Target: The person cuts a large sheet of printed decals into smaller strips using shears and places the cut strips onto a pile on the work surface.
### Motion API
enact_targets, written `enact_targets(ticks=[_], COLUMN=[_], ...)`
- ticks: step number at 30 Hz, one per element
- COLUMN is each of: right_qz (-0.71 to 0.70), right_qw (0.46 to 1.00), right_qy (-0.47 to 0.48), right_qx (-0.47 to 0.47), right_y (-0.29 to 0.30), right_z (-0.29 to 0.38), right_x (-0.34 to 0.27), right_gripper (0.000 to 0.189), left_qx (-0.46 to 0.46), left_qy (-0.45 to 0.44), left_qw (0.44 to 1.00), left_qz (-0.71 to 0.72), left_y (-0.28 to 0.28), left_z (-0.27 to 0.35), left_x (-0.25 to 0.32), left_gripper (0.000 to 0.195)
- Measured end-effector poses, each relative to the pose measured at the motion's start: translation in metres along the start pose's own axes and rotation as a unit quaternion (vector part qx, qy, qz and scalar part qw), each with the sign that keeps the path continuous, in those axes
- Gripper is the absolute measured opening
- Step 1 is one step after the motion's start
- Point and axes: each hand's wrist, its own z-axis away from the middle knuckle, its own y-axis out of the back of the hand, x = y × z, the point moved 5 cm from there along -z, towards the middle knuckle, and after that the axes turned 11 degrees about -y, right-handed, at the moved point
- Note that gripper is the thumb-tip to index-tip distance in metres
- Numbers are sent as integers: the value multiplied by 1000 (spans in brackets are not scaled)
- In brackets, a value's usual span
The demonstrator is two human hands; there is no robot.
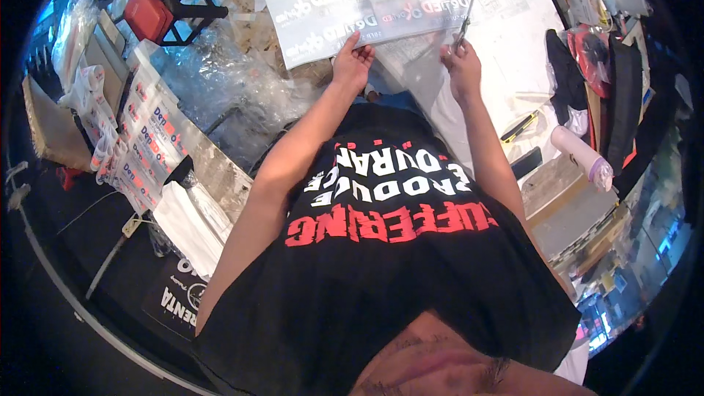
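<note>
My left hand [355, 63] pinches the near edge of a large clear film sheet [330, 8] printed with repeated white and orange logos. The sheet stretches away from me, its right part over a white work table [511, 60]. In my right hand [463, 69] is a pair of metal scissors [465, 21], blades pointing away and lying at the sheet's near right portion. I cannot tell whether the blades are cutting into the film. A yellow and black utility knife [520, 126] lies on the table, right of my right forearm.
Cut printed film strips [151, 148] drape over a bench on the left, beside folded white cloth [192, 225]. Crumpled clear plastic [242, 82] covers the floor near a red stool [147, 15] and a black stool [192, 11]. A pale roll [575, 148] sits on the table's right side.
</note>
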Motion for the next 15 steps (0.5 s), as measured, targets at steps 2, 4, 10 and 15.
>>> enact_targets(ticks=[2,4,10,15], right_qz=[-48,-101,193,170], right_qw=[989,958,912,894], right_qy=[-78,-148,-229,-296], right_qx=[-115,-223,-282,-290], right_y=[10,16,35,24], right_z=[36,67,108,119], right_x=[-13,-17,2,16], right_gripper=[45,51,54,53], left_qx=[1,-6,-9,-28], left_qy=[4,9,-67,-100], left_qw=[1000,999,990,985], left_qz=[-19,-41,-125,-137], left_y=[-4,-6,-13,-19], left_z=[7,7,0,7], left_x=[3,2,5,14], left_gripper=[30,28,19,22])
